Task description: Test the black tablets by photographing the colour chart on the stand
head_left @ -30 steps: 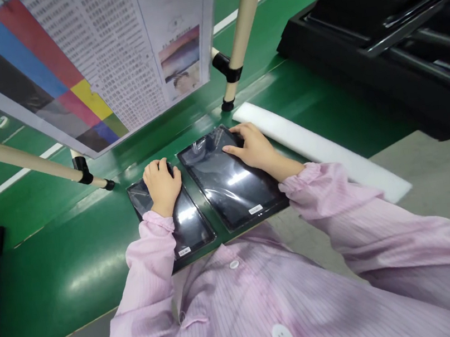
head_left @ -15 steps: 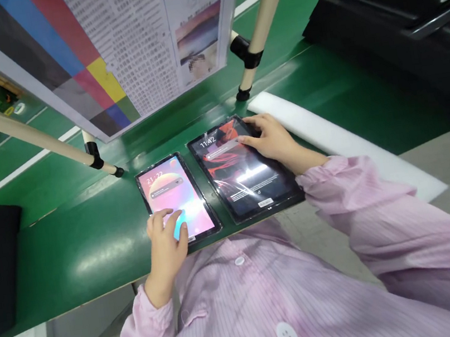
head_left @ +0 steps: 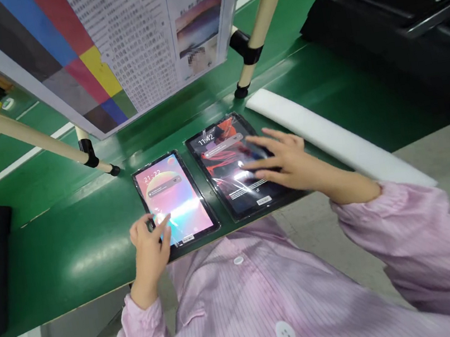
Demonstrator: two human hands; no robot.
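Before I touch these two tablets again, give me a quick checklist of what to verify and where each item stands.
1. Left tablet lit, showing 21:22: ok.
2. Right tablet lit, showing 11:42: ok.
3. Clocks on the two screens match: not ok.
4. Both tablets flat on the green belt, apart from each other: ok.
5. Left hand at the left tablet's near corner, fingertips on the screen: ok.
6. Right hand touching the right tablet's glass: cannot tell, it is blurred.
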